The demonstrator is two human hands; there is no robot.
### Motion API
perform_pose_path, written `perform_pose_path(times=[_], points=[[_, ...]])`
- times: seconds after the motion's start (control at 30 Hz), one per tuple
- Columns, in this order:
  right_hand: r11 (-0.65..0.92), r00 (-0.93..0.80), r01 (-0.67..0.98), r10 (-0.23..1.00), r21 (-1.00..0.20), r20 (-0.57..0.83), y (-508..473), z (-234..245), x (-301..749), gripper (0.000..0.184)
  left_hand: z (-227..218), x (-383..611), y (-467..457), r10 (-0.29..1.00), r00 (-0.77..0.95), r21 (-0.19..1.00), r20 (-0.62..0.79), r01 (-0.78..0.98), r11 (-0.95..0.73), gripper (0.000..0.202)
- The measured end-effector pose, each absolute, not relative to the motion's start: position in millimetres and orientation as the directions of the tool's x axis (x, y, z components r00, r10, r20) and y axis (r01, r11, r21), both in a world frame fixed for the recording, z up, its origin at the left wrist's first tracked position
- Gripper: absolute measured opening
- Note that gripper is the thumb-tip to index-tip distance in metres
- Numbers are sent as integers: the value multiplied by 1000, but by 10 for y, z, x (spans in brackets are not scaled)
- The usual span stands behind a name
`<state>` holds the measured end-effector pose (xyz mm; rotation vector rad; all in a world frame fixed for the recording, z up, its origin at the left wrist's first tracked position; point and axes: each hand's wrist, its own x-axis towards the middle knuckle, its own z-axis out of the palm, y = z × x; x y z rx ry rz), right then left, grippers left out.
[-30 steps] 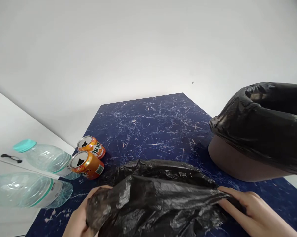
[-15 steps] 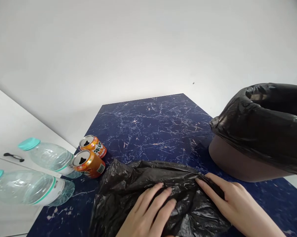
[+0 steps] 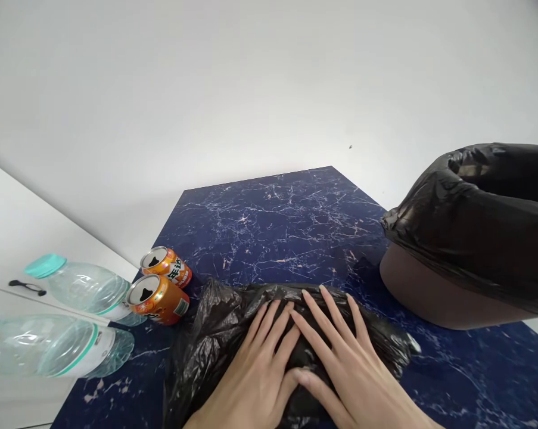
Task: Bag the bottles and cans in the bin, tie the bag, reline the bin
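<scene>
A crumpled black plastic bag (image 3: 206, 339) lies on the dark blue marble-patterned surface (image 3: 277, 226) in front of me. My left hand (image 3: 257, 372) lies flat on the bag with fingers stretched forward. My right hand (image 3: 344, 363) lies flat beside it, fingers spread, the two hands touching at the thumbs. Both press down on the middle of the bag. Neither hand grips anything.
At right stands a brown bin (image 3: 425, 295) lined with a black bag (image 3: 483, 220). At left stand two open orange cans (image 3: 159, 295) and two clear water bottles with teal caps (image 3: 78, 286). A white cabinet with a black handle (image 3: 25, 287) is at far left. A white wall rises behind.
Both hands moved from the bag's outer edges to its middle. The bag, held up and spread a second ago, is now bunched smaller and pressed flat under the palms.
</scene>
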<state>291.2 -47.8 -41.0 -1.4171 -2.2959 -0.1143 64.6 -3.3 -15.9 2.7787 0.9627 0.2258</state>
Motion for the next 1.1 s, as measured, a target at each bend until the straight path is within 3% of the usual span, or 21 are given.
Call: perform_pose_path(times=[0.2,0.47,0.73,0.87,0.97,1.1], points=[[396,-329,895,897,-205,297,-294,-634,3081,85,-174,410,93,718,695,247,-37,703,-667,73],[409,-364,892,902,-190,232,-118,-681,3170,77,-295,382,172,823,567,184,28,806,-562,77],[407,-355,886,903,-219,242,-90,-703,3174,73,-373,355,168,804,587,182,97,784,-594,77],[376,-293,898,900,-231,323,-145,-638,3128,75,-376,373,133,813,577,186,84,792,-581,76],[410,-294,891,849,-194,439,-323,-574,2997,76,-427,407,53,849,523,248,81,814,-525,72],[547,-411,822,761,-156,503,-697,-621,2741,80,-717,480,-140,939,330,464,99,819,-337,64]])
